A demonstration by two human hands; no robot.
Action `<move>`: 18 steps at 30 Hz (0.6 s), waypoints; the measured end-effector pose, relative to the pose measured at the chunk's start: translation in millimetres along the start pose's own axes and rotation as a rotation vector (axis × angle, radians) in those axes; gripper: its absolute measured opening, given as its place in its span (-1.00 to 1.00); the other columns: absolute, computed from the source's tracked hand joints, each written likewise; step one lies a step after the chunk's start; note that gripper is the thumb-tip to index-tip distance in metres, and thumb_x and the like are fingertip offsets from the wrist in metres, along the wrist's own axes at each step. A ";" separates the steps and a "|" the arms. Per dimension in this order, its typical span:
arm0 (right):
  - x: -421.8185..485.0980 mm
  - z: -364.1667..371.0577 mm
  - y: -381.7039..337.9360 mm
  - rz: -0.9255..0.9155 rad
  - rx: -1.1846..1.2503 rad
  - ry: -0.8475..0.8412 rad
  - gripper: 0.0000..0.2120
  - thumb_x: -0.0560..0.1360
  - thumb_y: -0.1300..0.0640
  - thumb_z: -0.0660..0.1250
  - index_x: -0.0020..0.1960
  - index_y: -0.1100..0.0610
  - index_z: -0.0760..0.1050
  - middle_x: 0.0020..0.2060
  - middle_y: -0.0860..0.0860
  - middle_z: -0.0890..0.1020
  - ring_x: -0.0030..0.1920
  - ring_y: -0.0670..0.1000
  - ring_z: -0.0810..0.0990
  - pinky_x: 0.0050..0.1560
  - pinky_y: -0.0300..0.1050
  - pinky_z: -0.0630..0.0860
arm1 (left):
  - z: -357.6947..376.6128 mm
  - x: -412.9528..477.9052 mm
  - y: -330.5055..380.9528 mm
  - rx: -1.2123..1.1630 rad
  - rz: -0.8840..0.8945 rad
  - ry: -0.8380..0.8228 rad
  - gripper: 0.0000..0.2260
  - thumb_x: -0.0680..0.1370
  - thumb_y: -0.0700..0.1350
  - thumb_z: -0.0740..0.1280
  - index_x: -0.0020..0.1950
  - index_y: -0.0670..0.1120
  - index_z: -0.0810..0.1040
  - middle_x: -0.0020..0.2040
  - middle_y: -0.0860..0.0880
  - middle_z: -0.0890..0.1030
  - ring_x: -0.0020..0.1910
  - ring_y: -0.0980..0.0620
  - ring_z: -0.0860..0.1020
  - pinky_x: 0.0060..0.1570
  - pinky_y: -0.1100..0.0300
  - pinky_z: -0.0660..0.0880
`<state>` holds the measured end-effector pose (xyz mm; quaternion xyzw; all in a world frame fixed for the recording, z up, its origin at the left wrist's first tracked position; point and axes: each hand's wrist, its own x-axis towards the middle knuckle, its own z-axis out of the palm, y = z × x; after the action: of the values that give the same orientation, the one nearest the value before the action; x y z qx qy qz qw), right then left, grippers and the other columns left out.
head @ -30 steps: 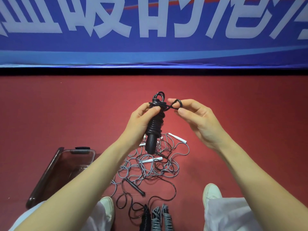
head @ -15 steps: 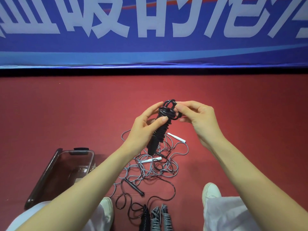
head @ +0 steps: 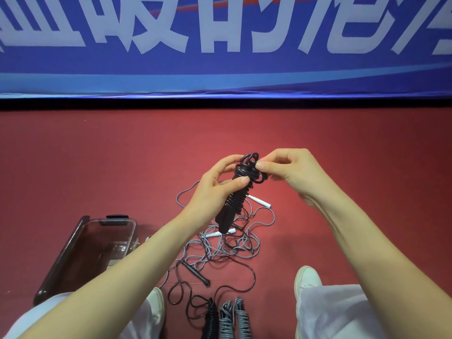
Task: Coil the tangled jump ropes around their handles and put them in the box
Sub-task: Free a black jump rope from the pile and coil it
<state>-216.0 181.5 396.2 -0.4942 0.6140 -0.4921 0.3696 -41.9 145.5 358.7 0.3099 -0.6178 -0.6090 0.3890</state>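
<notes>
At ctr the black coiled jump-rope bundle (head: 238,196) is hanging tilted above the red mat floor (head: 97,155), w/ the left hand (head: 215,189) gripping it from the L & the right hand (head: 291,172) pinching its top end from the R. Directly below, a tangled heap of grey & black loose ropes (head: 227,243) is lying on the floor. The clear plastic box (head: 62,255) is sitting on the floor L of the heap, near it. Three wound rope bundles (head: 227,319) are lying side by side nearest the person, btwn two white shoes (head: 307,280). The blue printed banner (head: 220,69) is standing behind everything.
</notes>
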 end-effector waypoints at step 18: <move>-6.4 14.7 10.1 -0.398 -0.229 0.057 -0.67 0.42 0.26 0.47 -0.01 -0.16 0.58 -0.05 -0.15 0.61 0.01 -0.15 0.59 0.02 -0.31 0.49 | -6.9 5.5 -3.0 -0.218 -0.081 -0.003 -0.67 0.48 -0.18 0.40 0.21 0.06 0.54 0.04 -0.07 0.61 0.00 -0.07 0.63 -0.01 0.10 0.53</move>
<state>-203.2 184.5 382.7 -0.6301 0.5666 -0.4961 0.1893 -39.0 137.1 355.9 0.2896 -0.5355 -0.6884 0.3943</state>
